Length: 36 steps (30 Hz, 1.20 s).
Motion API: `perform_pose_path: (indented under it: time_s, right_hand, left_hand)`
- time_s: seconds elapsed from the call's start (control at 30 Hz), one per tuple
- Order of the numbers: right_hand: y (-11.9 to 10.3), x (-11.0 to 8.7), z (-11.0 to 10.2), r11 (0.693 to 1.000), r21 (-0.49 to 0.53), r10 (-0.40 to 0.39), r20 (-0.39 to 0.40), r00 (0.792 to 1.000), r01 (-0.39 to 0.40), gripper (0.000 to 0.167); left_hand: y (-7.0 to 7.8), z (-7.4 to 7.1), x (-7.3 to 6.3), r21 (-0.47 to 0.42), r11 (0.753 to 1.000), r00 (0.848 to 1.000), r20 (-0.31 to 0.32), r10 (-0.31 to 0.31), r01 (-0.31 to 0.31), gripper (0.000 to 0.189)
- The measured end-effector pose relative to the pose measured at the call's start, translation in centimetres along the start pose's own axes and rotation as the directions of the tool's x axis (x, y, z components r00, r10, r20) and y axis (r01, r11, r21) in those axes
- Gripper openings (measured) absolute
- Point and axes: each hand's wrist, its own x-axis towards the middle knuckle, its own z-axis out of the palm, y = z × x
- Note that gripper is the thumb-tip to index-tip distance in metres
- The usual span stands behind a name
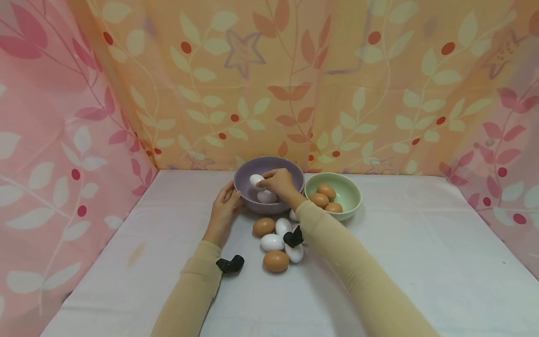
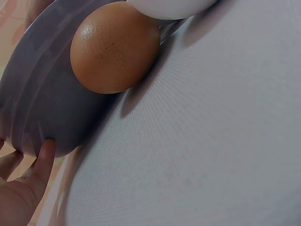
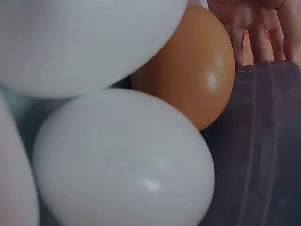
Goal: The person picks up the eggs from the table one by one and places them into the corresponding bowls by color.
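Observation:
My right hand pinches a white egg over the purple bowl. Below it, another white egg lies inside the bowl. My left hand rests against the bowl's left outer side, its fingers and thumb touching the wall. On the cloth in front of the bowl lies a loose group of eggs. Among them are a brown egg close to the bowl, another brown egg nearest me, and several white eggs. My right forearm partly covers this group.
A light green bowl holding three visible brown eggs stands right beside the purple bowl. White cloth covers the table. Patterned curtains rise behind the bowls and along both sides.

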Motion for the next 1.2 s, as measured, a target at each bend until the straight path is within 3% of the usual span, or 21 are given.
perform_pose_path:
  time_s: [0.3,0.53,1.2]
  right_hand:
    - [-0.04,0.05,0.15,0.999,-0.029,-0.029,-0.001,1.000,0.029,0.033]
    - [-0.16,0.04,0.50,0.988,-0.131,-0.071,0.070,0.995,0.080,0.032]
    - [0.05,0.21,0.33,0.968,-0.249,0.008,0.123,0.992,0.023,0.029]
  left_hand:
    - [0.09,-0.11,0.12,0.023,1.000,1.000,-0.005,-0.004,0.004,0.057]
    - [0.25,-0.26,-0.02,0.008,1.000,1.000,-0.001,0.000,0.000,0.058]
    - [0.24,0.09,-0.18,0.014,1.000,1.000,0.001,-0.006,0.006,0.058]
